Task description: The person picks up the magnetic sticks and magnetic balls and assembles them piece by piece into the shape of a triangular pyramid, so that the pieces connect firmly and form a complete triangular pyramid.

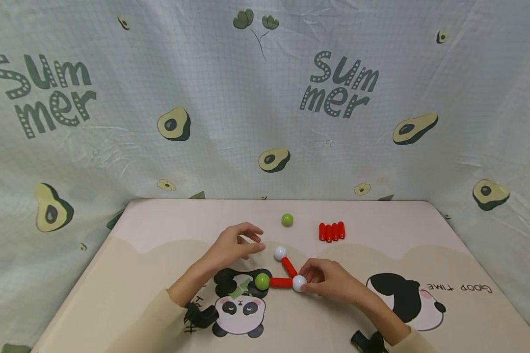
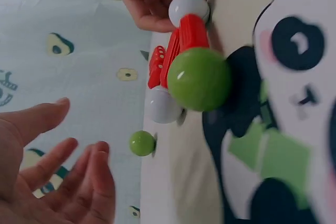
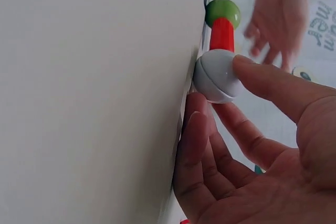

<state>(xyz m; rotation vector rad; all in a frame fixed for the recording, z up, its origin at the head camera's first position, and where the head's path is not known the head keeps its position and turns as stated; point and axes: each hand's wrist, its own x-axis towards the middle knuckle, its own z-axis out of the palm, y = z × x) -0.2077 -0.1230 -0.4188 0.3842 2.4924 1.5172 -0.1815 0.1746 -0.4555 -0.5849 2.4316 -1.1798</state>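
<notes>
In the head view two red rods meet at a white ball (image 1: 299,283), forming a V. One red rod (image 1: 281,283) runs left to a green ball (image 1: 262,281); the other red rod (image 1: 289,267) slants up to a second white ball (image 1: 280,253). My right hand (image 1: 331,279) pinches the white ball at the corner between thumb and fingers, as the right wrist view also shows. My left hand (image 1: 236,243) hovers left of the V and holds nothing, its fingers relaxed and apart from the pieces.
Farther back on the table (image 1: 168,215) lies a loose green ball (image 1: 287,219). Several red rods (image 1: 331,231) lie side by side to its right. Panda (image 1: 240,314) and dog prints mark the tabletop. A patterned cloth (image 1: 229,88) hangs behind the table.
</notes>
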